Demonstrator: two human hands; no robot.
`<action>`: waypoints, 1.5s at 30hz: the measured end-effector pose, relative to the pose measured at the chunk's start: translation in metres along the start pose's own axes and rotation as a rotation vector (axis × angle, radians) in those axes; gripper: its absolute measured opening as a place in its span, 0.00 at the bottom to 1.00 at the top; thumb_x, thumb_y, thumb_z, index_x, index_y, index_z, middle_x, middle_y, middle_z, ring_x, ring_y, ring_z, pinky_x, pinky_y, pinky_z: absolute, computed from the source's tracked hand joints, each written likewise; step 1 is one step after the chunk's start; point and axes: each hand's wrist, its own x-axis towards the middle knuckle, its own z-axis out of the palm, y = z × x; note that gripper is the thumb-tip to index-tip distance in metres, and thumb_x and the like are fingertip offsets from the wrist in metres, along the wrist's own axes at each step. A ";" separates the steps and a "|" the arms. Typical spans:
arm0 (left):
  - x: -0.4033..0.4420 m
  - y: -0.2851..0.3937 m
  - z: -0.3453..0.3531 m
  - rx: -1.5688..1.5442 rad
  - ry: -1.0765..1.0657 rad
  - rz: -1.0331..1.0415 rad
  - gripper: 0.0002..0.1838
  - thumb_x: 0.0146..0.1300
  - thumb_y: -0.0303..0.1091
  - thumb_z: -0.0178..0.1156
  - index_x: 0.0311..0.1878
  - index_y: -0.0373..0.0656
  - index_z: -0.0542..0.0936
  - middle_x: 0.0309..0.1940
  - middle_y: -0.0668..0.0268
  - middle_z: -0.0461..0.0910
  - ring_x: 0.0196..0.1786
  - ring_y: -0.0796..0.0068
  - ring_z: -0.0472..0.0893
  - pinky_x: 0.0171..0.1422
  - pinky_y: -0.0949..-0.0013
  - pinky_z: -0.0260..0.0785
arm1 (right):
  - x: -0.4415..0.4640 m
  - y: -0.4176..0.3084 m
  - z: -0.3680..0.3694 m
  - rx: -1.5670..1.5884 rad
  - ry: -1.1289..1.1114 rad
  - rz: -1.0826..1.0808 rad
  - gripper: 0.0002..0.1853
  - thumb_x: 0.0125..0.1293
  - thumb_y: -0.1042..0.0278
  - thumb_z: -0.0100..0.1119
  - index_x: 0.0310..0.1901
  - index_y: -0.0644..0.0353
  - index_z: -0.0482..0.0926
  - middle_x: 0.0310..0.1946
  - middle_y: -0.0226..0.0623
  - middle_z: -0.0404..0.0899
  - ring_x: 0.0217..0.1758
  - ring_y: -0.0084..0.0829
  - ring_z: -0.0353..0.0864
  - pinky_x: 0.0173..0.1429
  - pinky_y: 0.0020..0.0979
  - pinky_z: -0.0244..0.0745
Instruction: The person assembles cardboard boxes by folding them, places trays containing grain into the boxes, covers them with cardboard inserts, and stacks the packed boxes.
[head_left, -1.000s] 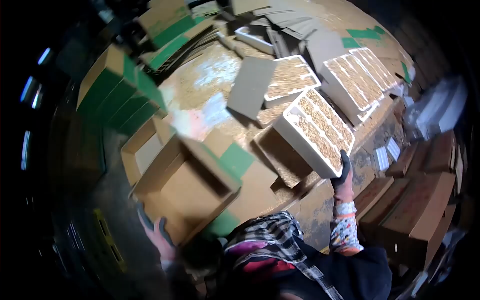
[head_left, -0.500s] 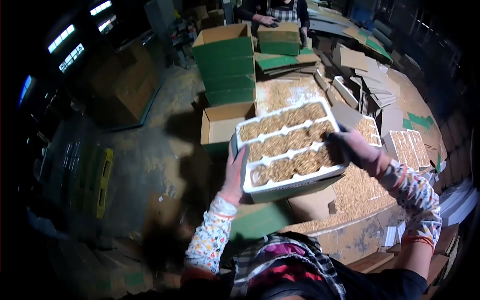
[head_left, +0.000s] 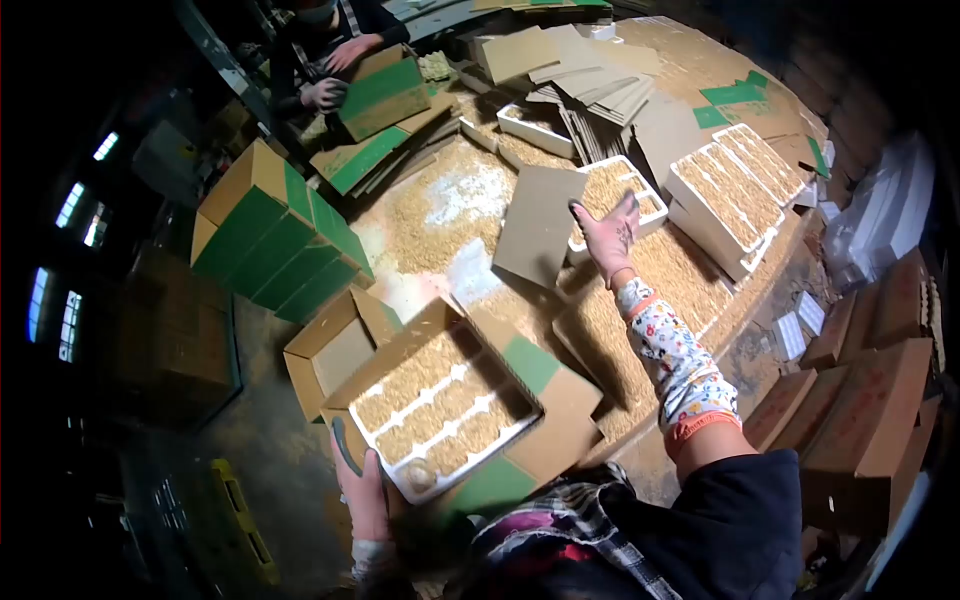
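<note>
White tray: filled with brown, grainy stuff, this tray (head_left: 435, 408) sits inside an open cardboard box (head_left: 400, 343); half a second ago both grips had it up in the air.
What that means: the box now bears the tray, which leaves the right grip free of it.
Left grip: at the box's near left edge (head_left: 365, 490), just beside the tray's corner, thumb and fingers parted; whether it clasps the wall, I cannot tell.
Right grip: wide and empty, fingers spread (head_left: 612, 235), well apart from the boxed tray and over a second filled tray (head_left: 600, 183); contact is unclear.
Cardboard sheet: leaning (head_left: 540, 225) beside that second tray on the desk (head_left: 400, 285).
Co-worker: across the desk (head_left: 345, 48), both hands at a green-and-brown box (head_left: 385, 100).
</note>
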 end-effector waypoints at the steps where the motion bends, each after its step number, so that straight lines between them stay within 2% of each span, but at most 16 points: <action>1: -0.001 0.009 0.003 -0.016 0.020 -0.047 0.34 0.58 0.20 0.48 0.71 0.37 0.55 0.66 0.54 0.61 0.65 0.64 0.64 0.69 0.65 0.56 | 0.017 0.021 0.030 -0.138 0.008 0.099 0.57 0.48 0.39 0.67 0.69 0.69 0.48 0.63 0.55 0.59 0.65 0.51 0.60 0.67 0.48 0.56; 5: 0.002 -0.002 0.006 0.255 0.045 0.066 0.34 0.57 0.25 0.51 0.69 0.34 0.57 0.64 0.51 0.62 0.65 0.59 0.64 0.70 0.64 0.54 | 0.054 -0.003 0.057 -0.252 -0.448 0.105 0.49 0.50 0.49 0.66 0.69 0.63 0.52 0.52 0.46 0.76 0.56 0.42 0.74 0.62 0.44 0.60; 7: 0.001 -0.001 0.009 0.157 0.070 0.132 0.32 0.56 0.25 0.52 0.67 0.33 0.60 0.62 0.50 0.65 0.65 0.60 0.65 0.69 0.65 0.55 | 0.058 -0.041 0.063 -0.054 -0.170 -0.411 0.25 0.52 0.63 0.63 0.54 0.51 0.72 0.39 0.40 0.80 0.44 0.42 0.79 0.49 0.43 0.67; 13: 0.008 -0.031 0.009 -0.589 0.283 -0.055 0.33 0.64 0.27 0.54 0.71 0.40 0.53 0.65 0.56 0.59 0.67 0.65 0.61 0.69 0.66 0.56 | -0.160 -0.196 -0.107 0.156 -0.598 -1.696 0.12 0.54 0.60 0.56 0.39 0.53 0.73 0.31 0.36 0.72 0.36 0.35 0.74 0.44 0.37 0.66; 16: 0.004 -0.001 -0.008 0.256 0.421 0.414 0.34 0.61 0.31 0.58 0.69 0.39 0.57 0.65 0.53 0.59 0.66 0.56 0.61 0.70 0.57 0.53 | -0.259 -0.179 -0.105 0.140 -1.318 -1.639 0.13 0.54 0.63 0.56 0.39 0.60 0.76 0.34 0.45 0.79 0.43 0.42 0.80 0.47 0.41 0.71; 20: 0.008 -0.004 -0.022 1.046 -0.463 0.489 0.25 0.59 0.45 0.52 0.58 0.43 0.72 0.50 0.54 0.73 0.54 0.56 0.71 0.70 0.43 0.46 | -0.215 -0.230 -0.144 0.073 -2.069 -0.951 0.25 0.60 0.48 0.57 0.46 0.64 0.78 0.39 0.53 0.80 0.43 0.43 0.81 0.50 0.36 0.74; 22: 0.008 -0.018 -0.004 1.514 -0.628 0.615 0.23 0.60 0.49 0.47 0.51 0.45 0.77 0.33 0.60 0.79 0.42 0.60 0.78 0.66 0.35 0.44 | -0.204 -0.194 -0.138 0.033 -1.161 -1.424 0.21 0.61 0.52 0.59 0.45 0.64 0.79 0.34 0.44 0.79 0.34 0.41 0.79 0.36 0.38 0.74; 25: 0.026 -0.007 -0.005 1.313 -0.797 0.534 0.22 0.60 0.47 0.47 0.50 0.44 0.78 0.32 0.61 0.81 0.43 0.58 0.79 0.67 0.37 0.46 | -0.200 -0.155 -0.105 -0.249 -1.314 -1.828 0.23 0.63 0.53 0.56 0.51 0.64 0.76 0.42 0.51 0.76 0.44 0.49 0.76 0.48 0.38 0.73; 28: 0.028 0.001 -0.049 0.933 -0.074 0.695 0.20 0.55 0.35 0.54 0.52 0.40 0.75 0.46 0.52 0.74 0.53 0.58 0.72 0.63 0.44 0.56 | -0.149 -0.171 -0.126 0.509 -1.815 -0.202 0.24 0.61 0.76 0.48 0.61 0.63 0.68 0.54 0.44 0.75 0.53 0.37 0.77 0.59 0.33 0.72; 29: 0.026 -0.009 -0.061 0.830 0.289 0.781 0.20 0.54 0.33 0.55 0.52 0.38 0.75 0.50 0.49 0.72 0.56 0.58 0.71 0.60 0.45 0.60 | -0.123 -0.163 -0.132 0.570 -1.418 -0.622 0.26 0.57 0.83 0.46 0.61 0.65 0.68 0.55 0.42 0.75 0.54 0.30 0.76 0.53 0.28 0.75; 32: 0.022 -0.081 -0.037 -0.484 0.028 -0.077 0.42 0.55 0.39 0.66 0.68 0.34 0.55 0.62 0.46 0.61 0.64 0.53 0.65 0.67 0.57 0.59 | -0.095 -0.114 -0.115 0.527 -1.519 -0.024 0.28 0.62 0.75 0.53 0.64 0.70 0.62 0.52 0.44 0.76 0.52 0.30 0.77 0.54 0.29 0.74; 33: 0.018 -0.116 -0.003 -0.236 -0.084 -0.110 0.47 0.54 0.44 0.68 0.68 0.30 0.52 0.62 0.45 0.63 0.63 0.57 0.68 0.63 0.60 0.64 | -0.105 -0.092 -0.092 0.409 -1.700 0.253 0.29 0.65 0.68 0.57 0.65 0.69 0.61 0.50 0.41 0.77 0.51 0.29 0.77 0.56 0.30 0.73; 35: -0.005 -0.094 0.033 0.024 0.047 -0.191 0.46 0.52 0.44 0.69 0.67 0.33 0.56 0.57 0.50 0.72 0.59 0.61 0.73 0.60 0.61 0.67 | -0.146 -0.070 -0.044 0.005 -1.774 -0.333 0.43 0.60 0.50 0.65 0.65 0.73 0.57 0.50 0.38 0.77 0.48 0.27 0.76 0.53 0.25 0.71; 37: 0.003 -0.094 0.012 -0.265 -0.001 -0.105 0.34 0.55 0.43 0.67 0.60 0.36 0.66 0.48 0.58 0.79 0.52 0.68 0.79 0.55 0.66 0.70 | -0.164 -0.088 -0.065 0.127 -1.551 -0.314 0.37 0.63 0.50 0.62 0.62 0.72 0.62 0.47 0.36 0.78 0.46 0.28 0.76 0.53 0.27 0.71; 43: 0.058 -0.108 -0.009 -0.757 0.297 -0.291 0.29 0.62 0.48 0.62 0.57 0.34 0.72 0.47 0.62 0.80 0.52 0.75 0.75 0.59 0.69 0.65 | -0.160 -0.110 -0.080 0.919 -1.276 0.681 0.23 0.67 0.59 0.52 0.59 0.63 0.69 0.53 0.41 0.75 0.56 0.32 0.75 0.62 0.33 0.70; 45: 0.114 -0.162 -0.023 -0.920 0.626 -0.115 0.24 0.67 0.48 0.55 0.54 0.35 0.74 0.50 0.62 0.77 0.51 0.74 0.73 0.60 0.70 0.63 | -0.145 -0.106 -0.058 0.784 -1.005 0.043 0.23 0.69 0.57 0.50 0.58 0.64 0.70 0.53 0.41 0.75 0.56 0.33 0.75 0.63 0.34 0.70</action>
